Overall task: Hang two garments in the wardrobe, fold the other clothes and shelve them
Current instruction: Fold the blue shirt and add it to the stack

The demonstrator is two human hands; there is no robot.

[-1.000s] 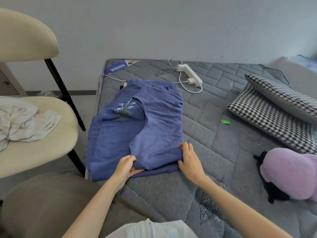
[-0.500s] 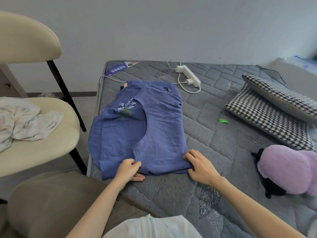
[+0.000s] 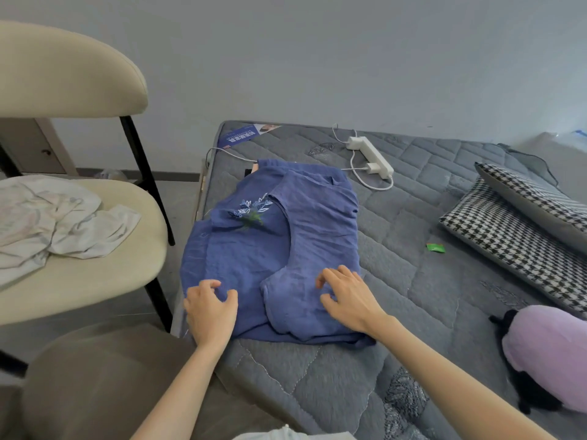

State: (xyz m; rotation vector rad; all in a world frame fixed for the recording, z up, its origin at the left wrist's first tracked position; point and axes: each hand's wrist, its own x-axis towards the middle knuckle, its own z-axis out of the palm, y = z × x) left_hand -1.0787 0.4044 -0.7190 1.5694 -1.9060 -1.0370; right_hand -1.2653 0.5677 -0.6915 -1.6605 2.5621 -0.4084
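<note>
Our left hand and right hand rest with fingers loosely bent, pinching nothing, on the near hem of the blue embroidered linen top. It lies on the grey quilted mattress, long axis running straight away from us, both hands equally near.

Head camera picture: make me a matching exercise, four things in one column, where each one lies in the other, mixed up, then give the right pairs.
1 blue garment
2 white power strip
3 pale clothes
4 green scrap

A on the seat of the cream chair
B under the left hand and right hand
C at the far end of the mattress, by the wall
D on the mattress, between the garment and the houndstooth pillows

Pairs: 1-B, 2-C, 3-A, 4-D
</note>
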